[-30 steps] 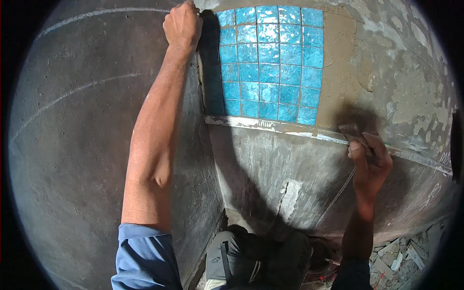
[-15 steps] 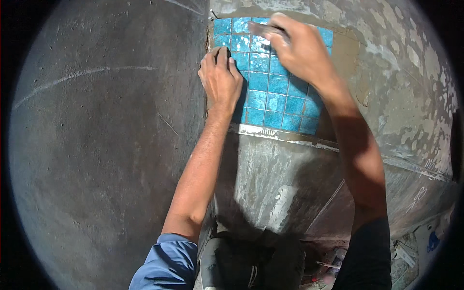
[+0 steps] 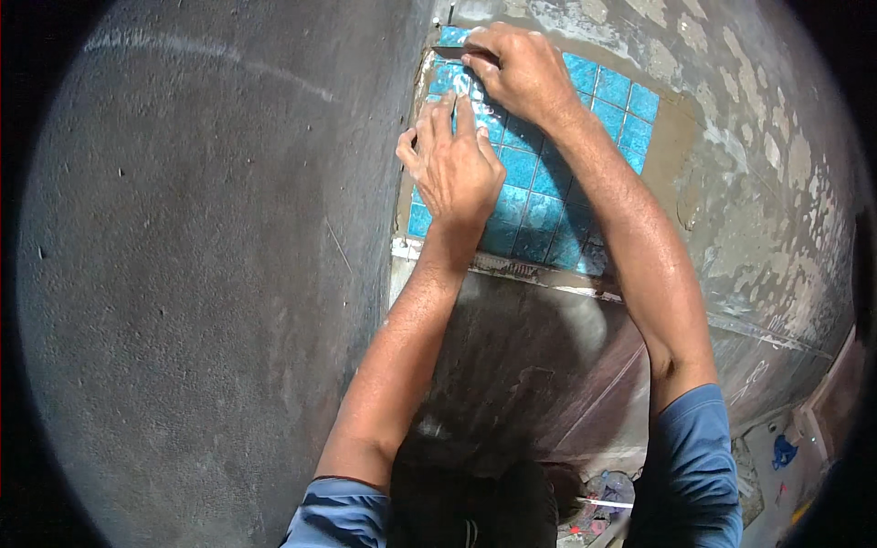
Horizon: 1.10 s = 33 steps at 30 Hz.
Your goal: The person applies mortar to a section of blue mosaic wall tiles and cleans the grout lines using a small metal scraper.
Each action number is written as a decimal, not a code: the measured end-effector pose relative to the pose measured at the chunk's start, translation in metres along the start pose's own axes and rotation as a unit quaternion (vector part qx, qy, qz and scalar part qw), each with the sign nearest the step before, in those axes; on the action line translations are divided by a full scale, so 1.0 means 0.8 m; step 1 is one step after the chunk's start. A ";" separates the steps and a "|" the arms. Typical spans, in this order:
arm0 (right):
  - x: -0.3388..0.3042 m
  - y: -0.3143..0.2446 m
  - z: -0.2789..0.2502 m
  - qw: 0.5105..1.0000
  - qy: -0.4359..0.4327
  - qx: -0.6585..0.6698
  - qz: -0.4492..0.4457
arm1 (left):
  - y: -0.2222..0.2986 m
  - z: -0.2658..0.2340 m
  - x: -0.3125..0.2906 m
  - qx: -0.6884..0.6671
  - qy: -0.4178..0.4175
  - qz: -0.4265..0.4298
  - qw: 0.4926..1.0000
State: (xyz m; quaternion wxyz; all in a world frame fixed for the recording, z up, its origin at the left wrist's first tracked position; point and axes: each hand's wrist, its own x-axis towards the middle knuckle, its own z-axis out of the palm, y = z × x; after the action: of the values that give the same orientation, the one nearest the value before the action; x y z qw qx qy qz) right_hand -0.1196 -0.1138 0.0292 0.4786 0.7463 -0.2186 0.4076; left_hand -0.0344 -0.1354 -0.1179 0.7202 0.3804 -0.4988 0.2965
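Note:
A sheet of glossy blue square mosaic tiles [image 3: 518, 167] sits on the grey wall, with thin joints between the squares. Near its upper left corner, my right hand [image 3: 525, 75] pinches a thin flat scraper blade [image 3: 447, 52], whose end reaches the sheet's left edge. Most of the tool is hidden under the fingers. My left hand [image 3: 454, 173] rests on the tiles just below, fingers extended and somewhat apart, holding nothing.
Brown adhesive [image 3: 674, 137] borders the sheet on the right. A nail [image 3: 450, 14] sticks out above its upper left corner. A pale ledge strip [image 3: 539, 275] runs beneath the tiles. A dark wall [image 3: 210, 274] meets them on the left. Rubble and a blue scrap [image 3: 784, 452] lie below right.
My right hand has carried the scraper leftward to the upper left corner. My left hand has come off the left edge onto the tiles, its fingers straighter. The view has shifted.

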 end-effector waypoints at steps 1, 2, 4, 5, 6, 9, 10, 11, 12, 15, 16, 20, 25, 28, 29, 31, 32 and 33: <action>0.000 0.000 0.000 1.000 -0.006 -0.001 -0.002 | 0.001 0.001 0.001 0.004 0.001 0.001 1.000; 0.000 -0.002 0.001 1.000 -0.012 -0.003 -0.004 | 0.003 0.001 0.000 0.007 0.005 0.001 1.000; 0.000 0.004 0.005 1.000 -0.002 -0.011 -0.012 | 0.009 0.003 0.001 0.010 0.014 0.002 1.000; -0.001 0.007 0.006 1.000 0.002 -0.015 -0.017 | 0.009 0.003 0.001 0.007 0.015 0.004 1.000; -0.001 0.005 0.009 1.000 0.009 -0.014 -0.016 | 0.007 0.002 0.001 0.006 0.014 0.005 1.000; 0.000 0.001 0.012 1.000 0.017 -0.020 -0.015 | 0.003 0.002 0.001 0.007 0.006 -0.005 1.000; 0.000 0.001 0.012 0.999 0.013 -0.028 -0.015 | 0.003 0.002 0.001 0.008 0.003 -0.011 1.000; -0.001 0.001 0.011 0.999 0.008 -0.036 -0.015 | 0.004 0.003 0.000 0.004 -0.001 -0.015 1.000; -0.001 0.002 0.012 0.999 0.008 -0.039 -0.015 | 0.007 0.004 0.000 0.002 -0.004 -0.019 1.000; -0.001 0.003 0.015 0.998 0.015 -0.055 -0.026 | 0.008 0.003 -0.001 -0.001 -0.006 -0.022 1.000; -0.003 0.001 0.016 0.997 0.024 -0.064 -0.038 | 0.008 0.002 0.000 -0.001 -0.004 -0.020 1.000; -0.008 -0.004 0.021 0.993 0.057 -0.073 -0.069 | 0.007 0.000 0.000 -0.001 -0.007 -0.021 1.000; -0.010 -0.003 0.027 0.992 0.073 -0.078 -0.069 | 0.007 0.000 0.000 0.001 -0.015 -0.022 1.000; -0.009 -0.005 0.024 0.994 0.070 -0.053 -0.062 | 0.007 -0.002 0.000 0.006 -0.015 -0.020 1.000; -0.011 -0.005 0.022 0.995 0.081 -0.032 -0.056 | 0.007 -0.002 0.000 0.006 -0.018 -0.020 1.000; -0.018 -0.003 0.010 0.994 0.098 0.006 -0.046 | 0.007 -0.002 0.000 0.002 -0.022 -0.024 0.999; -0.019 0.001 0.002 0.995 0.096 0.011 -0.027 | 0.006 -0.001 0.002 -0.005 -0.024 -0.027 0.999; -0.022 0.006 -0.008 0.995 0.094 0.017 -0.007 | 0.006 -0.002 0.003 -0.011 -0.026 -0.030 0.999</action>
State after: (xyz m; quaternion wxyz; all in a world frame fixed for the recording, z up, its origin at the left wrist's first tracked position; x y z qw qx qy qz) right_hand -0.1353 -0.1112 0.0187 0.4872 0.7142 -0.1606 0.4761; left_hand -0.0364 -0.1315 -0.1145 0.7196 0.3951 -0.5090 0.2588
